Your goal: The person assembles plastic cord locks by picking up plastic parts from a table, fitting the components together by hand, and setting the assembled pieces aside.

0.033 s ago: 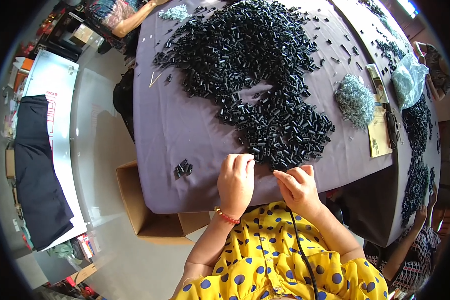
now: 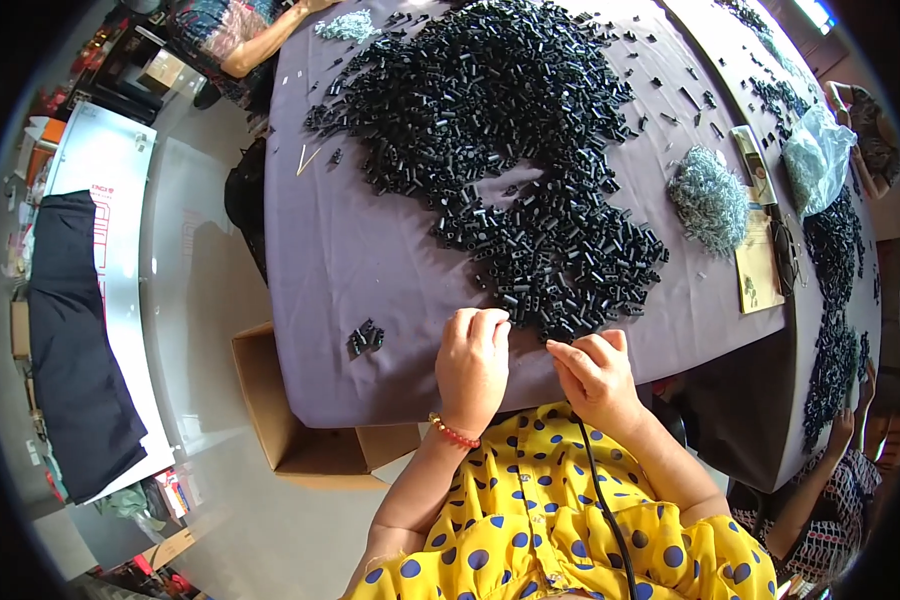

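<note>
A large heap of small black plastic parts [image 2: 510, 110] spreads over the grey-purple tablecloth [image 2: 360, 260]. At its near edge my left hand [image 2: 473, 365], with a red bead bracelet on the wrist, has its fingers curled together. Beside it, a short gap to the right, my right hand [image 2: 598, 378] is closed in a pinch. Whatever lies between either hand's fingertips is hidden or too small to make out. A small group of black parts [image 2: 367, 338] lies apart on the cloth, left of my left hand. To the right is a pile of small silvery metal pieces [image 2: 710, 205].
An open cardboard box [image 2: 260, 400] stands below the table's left corner. Right of the metal pieces lie a yellow pad [image 2: 760, 265] and dark glasses [image 2: 788, 255]. A clear plastic bag [image 2: 818, 160] rests farther right. Other people's arms [image 2: 260, 50] show at the far left and lower right.
</note>
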Demonstrator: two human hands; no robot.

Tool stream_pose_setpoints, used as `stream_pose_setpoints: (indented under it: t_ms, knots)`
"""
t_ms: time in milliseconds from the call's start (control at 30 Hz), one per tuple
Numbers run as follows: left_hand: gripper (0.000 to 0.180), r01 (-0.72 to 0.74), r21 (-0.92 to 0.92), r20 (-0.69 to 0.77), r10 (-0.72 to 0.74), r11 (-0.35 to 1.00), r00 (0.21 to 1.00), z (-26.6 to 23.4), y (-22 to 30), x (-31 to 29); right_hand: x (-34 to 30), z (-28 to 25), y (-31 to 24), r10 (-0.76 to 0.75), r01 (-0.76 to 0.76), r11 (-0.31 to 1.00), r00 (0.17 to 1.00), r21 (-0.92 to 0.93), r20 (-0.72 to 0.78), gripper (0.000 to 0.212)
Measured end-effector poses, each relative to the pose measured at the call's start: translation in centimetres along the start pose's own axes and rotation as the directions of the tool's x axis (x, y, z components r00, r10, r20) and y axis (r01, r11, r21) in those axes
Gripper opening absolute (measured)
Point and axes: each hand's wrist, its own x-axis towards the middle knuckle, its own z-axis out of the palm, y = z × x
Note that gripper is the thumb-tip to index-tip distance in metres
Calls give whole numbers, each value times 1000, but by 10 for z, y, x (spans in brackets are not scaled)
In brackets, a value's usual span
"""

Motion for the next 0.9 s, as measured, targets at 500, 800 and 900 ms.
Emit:
stream_pose_setpoints:
  t_ms: [500, 800, 900]
  knots:
    - [21, -129, 83, 105, 120, 988, 987, 2, -6, 3, 9, 4, 10, 63, -61, 989, 998, -138, 10, 38]
    - [22, -122, 83, 89, 115, 989, 989, 2, -1, -1, 15, 15, 14, 73, -81, 982, 996, -172, -54, 47]
    - [22, -119, 89, 100, 110, 989, 989, 3, 0, -2, 21, 14, 10, 99, -100, 970, 995, -220, -15, 51]
